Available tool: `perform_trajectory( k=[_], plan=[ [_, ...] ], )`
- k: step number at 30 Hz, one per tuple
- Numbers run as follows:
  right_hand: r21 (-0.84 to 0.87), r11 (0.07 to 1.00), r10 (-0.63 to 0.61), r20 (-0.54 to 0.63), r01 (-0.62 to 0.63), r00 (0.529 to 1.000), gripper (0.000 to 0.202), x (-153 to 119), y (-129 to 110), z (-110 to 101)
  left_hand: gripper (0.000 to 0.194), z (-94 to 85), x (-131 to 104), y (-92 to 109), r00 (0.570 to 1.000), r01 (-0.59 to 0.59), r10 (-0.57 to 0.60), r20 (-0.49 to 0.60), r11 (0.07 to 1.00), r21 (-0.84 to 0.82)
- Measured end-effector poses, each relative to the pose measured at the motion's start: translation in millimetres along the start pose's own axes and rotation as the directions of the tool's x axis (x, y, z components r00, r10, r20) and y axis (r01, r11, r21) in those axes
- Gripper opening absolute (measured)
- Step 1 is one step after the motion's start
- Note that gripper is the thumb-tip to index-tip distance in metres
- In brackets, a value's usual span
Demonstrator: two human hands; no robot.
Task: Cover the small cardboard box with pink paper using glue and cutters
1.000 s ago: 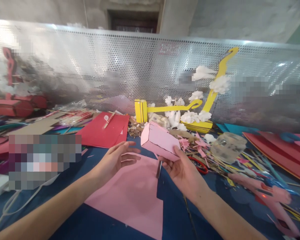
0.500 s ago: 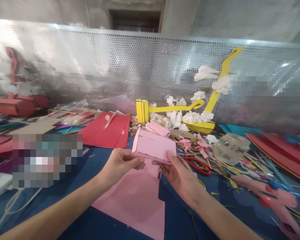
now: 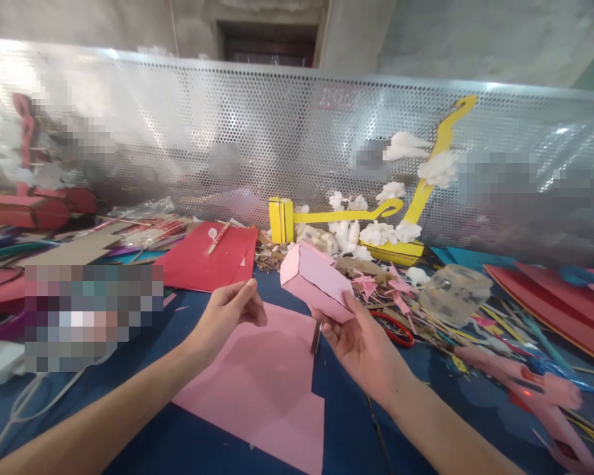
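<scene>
My right hand [image 3: 363,343] grips a small pink paper box [image 3: 321,280] by its right end, thumb on top and fingers beneath. The box has dark edges and is held tilted in the air, its left end raised. To the left of it, apart from the box, my left hand [image 3: 237,307] is closed with fingers curled and thumb against the index finger; nothing shows in it. Below both hands a pink sheet [image 3: 272,389] with a notched right edge lies on the blue table. A thin dark strip [image 3: 316,338] rests at the sheet's right edge.
A pink glue gun [image 3: 539,389] with a lit red light lies at right. Red-handled scissors [image 3: 396,330], paper scraps and a clear plastic container [image 3: 455,295] are nearby. Red sheets [image 3: 202,260] lie at back left. Yellow paper hooks [image 3: 346,216] stand before a perforated metal panel [image 3: 257,105].
My left hand has let go of the pink box and drawn back to the left, its fingers curling. My right hand keeps the box and has tilted it, turning its end face more into view.
</scene>
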State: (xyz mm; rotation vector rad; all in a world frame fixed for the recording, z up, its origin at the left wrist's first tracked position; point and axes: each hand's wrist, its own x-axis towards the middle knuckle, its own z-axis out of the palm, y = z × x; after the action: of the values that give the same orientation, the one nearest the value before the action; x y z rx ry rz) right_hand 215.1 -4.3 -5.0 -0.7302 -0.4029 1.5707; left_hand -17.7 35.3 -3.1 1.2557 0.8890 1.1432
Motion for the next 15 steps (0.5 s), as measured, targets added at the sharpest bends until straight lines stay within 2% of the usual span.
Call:
perform_trajectory(
  k=[2, 4, 6, 11, 15],
  plan=[
    [0.0, 1.0, 0.004, 0.005, -0.004, 1.0, 0.02, 0, 0, 0, 0.042, -2.9, 2, -3, 1.0, 0.027, -0.026, 0.011, 0.995, -0.1],
    [0.0, 1.0, 0.006, 0.007, -0.006, 1.0, 0.02, 0, -1, 1, 0.029, -5.6, 4, -6, 0.998, 0.056, -0.053, 0.025, 0.982, -0.181],
    [0.006, 1.0, 0.007, -0.001, -0.007, 1.0, 0.02, 0, -2, 2, 0.032, -7.2, 6, -9, 0.996, 0.082, -0.075, 0.04, 0.97, -0.228],
    [0.015, 1.0, 0.008, -0.034, -0.007, 0.999, 0.017, -2, -2, 5, 0.04, -6.9, 6, -12, 0.994, 0.105, -0.09, 0.069, 0.958, -0.267],
    [0.011, 1.0, 0.005, -0.02, -0.004, 1.0, 0.02, -3, -1, 4, 0.042, -5.8, 5, -9, 0.994, 0.101, -0.092, 0.055, 0.972, -0.213]
  ],
)
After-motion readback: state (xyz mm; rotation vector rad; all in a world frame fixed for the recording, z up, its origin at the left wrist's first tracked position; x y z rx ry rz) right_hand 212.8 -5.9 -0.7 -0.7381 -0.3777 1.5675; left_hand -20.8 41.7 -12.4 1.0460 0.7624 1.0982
